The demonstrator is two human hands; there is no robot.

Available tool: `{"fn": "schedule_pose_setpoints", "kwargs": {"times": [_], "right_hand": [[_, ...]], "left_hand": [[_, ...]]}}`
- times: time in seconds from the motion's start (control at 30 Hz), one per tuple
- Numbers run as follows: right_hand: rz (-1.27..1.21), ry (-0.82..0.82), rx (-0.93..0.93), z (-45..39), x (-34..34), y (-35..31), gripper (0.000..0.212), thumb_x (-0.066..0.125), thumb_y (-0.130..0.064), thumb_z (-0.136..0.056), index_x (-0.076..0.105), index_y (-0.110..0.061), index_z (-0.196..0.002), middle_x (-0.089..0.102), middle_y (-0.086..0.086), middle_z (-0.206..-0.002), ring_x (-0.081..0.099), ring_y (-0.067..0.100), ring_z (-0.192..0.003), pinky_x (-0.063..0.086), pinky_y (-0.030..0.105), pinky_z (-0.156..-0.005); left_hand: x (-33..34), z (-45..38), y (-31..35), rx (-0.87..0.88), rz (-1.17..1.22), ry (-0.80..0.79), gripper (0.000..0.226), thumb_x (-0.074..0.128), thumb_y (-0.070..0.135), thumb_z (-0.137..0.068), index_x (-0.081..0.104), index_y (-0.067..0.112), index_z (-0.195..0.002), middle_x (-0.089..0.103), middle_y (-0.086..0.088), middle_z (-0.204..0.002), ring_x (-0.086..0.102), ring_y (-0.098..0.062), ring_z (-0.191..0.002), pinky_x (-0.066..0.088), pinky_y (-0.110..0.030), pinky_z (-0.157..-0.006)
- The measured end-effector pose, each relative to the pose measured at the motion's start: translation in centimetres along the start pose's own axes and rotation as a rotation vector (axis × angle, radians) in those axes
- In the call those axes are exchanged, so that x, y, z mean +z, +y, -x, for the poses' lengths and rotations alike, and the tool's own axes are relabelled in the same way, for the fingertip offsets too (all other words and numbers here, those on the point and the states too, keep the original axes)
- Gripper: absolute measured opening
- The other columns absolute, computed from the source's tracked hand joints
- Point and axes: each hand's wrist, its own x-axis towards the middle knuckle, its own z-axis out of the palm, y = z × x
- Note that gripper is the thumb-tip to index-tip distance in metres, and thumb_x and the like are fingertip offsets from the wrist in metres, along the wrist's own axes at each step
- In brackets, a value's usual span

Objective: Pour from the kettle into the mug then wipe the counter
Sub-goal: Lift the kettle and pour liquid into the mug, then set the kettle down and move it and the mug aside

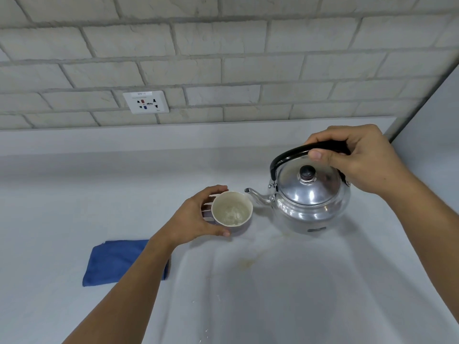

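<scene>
A shiny metal kettle (310, 202) with a black arched handle and black lid knob stands upright on the pale counter (273, 294), spout pointing left. My right hand (362, 160) is wrapped around the top of the handle. Just left of the spout sits a small pale mug (232, 208), its inside showing a little wet sheen. My left hand (196, 217) cups the mug's left side, thumb at the front and fingers behind. A folded blue cloth (111, 263) lies on the counter to the lower left, partly under my left forearm.
Faint yellowish stains (247, 262) mark the counter in front of the kettle. A brick-pattern wall with a white socket plate (146, 101) rises behind a low ledge. A side wall (434, 135) closes the counter on the right.
</scene>
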Motion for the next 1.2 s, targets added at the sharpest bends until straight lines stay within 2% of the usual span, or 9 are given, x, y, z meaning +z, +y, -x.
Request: {"fn": "schedule_pose_setpoints", "kwargs": {"times": [0.1,0.2,0.3,0.43,0.6,0.7,0.8,1.03,1.2], "right_hand": [[-0.034,0.028,-0.007,-0.3,-0.6,0.7,0.014,0.080,-0.021,-0.083,0.079,-0.030,-0.094,0.076,-0.010,-0.085,0.067,0.008,-0.077,0.049,0.017,-0.074],[-0.055,0.056,-0.005,-0.9,-0.9,1.0,0.014,0.079,-0.027,-0.081,0.079,-0.028,-0.094,0.077,-0.005,-0.088,0.068,0.011,-0.079,0.051,0.024,-0.076],[-0.094,0.065,0.002,-1.8,-0.9,1.1,0.012,0.080,-0.024,-0.080,0.079,-0.025,-0.092,0.077,-0.008,-0.086,0.067,0.009,-0.079,0.051,0.023,-0.076],[-0.070,0.095,0.017,-3.0,-1.1,1.5,0.014,0.079,-0.022,-0.081,0.079,-0.024,-0.095,0.078,-0.005,-0.091,0.071,0.010,-0.085,0.054,0.021,-0.080],[-0.079,0.140,0.030,-4.3,-1.5,2.3,0.012,0.077,-0.023,-0.082,0.076,-0.028,-0.093,0.078,-0.001,-0.093,0.073,0.016,-0.089,0.055,0.025,-0.082],[-0.112,0.145,0.053,-5.0,-1.6,3.4,0.014,0.077,-0.018,-0.084,0.075,-0.029,-0.092,0.076,-0.013,-0.085,0.070,0.004,-0.081,0.050,0.015,-0.076],[-0.094,0.149,0.097,-5.6,-1.5,4.9,0.015,0.076,-0.014,-0.086,0.075,-0.026,-0.095,0.076,-0.011,-0.088,0.069,0.000,-0.082,0.048,0.012,-0.077],[-0.059,0.096,0.180,-6.8,-1.0,8.3,0.016,0.075,-0.013,-0.087,0.075,-0.029,-0.092,0.076,-0.002,-0.093,0.067,0.011,-0.089,0.050,0.025,-0.086],[-0.019,0.052,0.240,-7.3,-0.4,10.5,0.015,0.074,-0.016,-0.088,0.075,-0.030,-0.094,0.075,-0.006,-0.093,0.066,0.008,-0.088,0.044,0.018,-0.078]], "left_hand": [[-1.1,-0.4,2.0,0.063,-0.010,0.038,0.105,0.104,0.034,-0.055,0.052,0.043,-0.145,0.060,0.019,-0.147,0.053,-0.008,-0.141,0.045,-0.033,-0.116],[-1.8,-1.8,5.4,0.184,-0.004,0.099,0.085,0.095,0.041,-0.068,0.057,0.036,-0.144,0.063,0.016,-0.146,0.055,-0.010,-0.140,0.039,-0.034,-0.120],[-1.1,-3.6,9.2,0.264,0.001,0.158,0.064,0.085,0.046,-0.080,0.065,0.029,-0.138,0.067,0.014,-0.141,0.060,-0.009,-0.134,0.044,-0.034,-0.117],[0.8,-6.8,12.8,0.285,0.006,0.154,0.044,0.081,0.033,-0.090,0.071,0.022,-0.132,0.071,0.011,-0.134,0.067,-0.010,-0.124,0.050,-0.036,-0.113],[2.3,-10.4,14.6,0.250,0.009,0.140,0.029,0.080,0.023,-0.091,0.076,0.026,-0.120,0.079,0.010,-0.111,0.073,-0.011,-0.109,0.057,-0.032,-0.101],[2.9,-12.0,14.3,0.237,-0.028,0.199,0.015,0.078,0.019,-0.092,0.077,0.028,-0.104,0.080,0.011,-0.096,0.075,-0.007,-0.098,0.060,-0.029,-0.093],[3.6,-13.2,13.9,0.209,-0.060,0.238,0.014,0.079,0.017,-0.091,0.077,0.027,-0.101,0.080,0.009,-0.095,0.075,-0.009,-0.097,0.058,-0.026,-0.088],[4.6,-15.5,11.9,0.111,-0.140,0.223,0.014,0.082,0.017,-0.089,0.079,0.022,-0.101,0.082,0.007,-0.098,0.076,-0.009,-0.097,0.049,-0.008,-0.082],[5.1,-16.4,10.5,0.075,-0.179,0.192,0.015,0.081,0.016,-0.089,0.079,0.017,-0.104,0.081,-0.001,-0.098,0.075,-0.019,-0.099,0.053,-0.026,-0.090]]}}
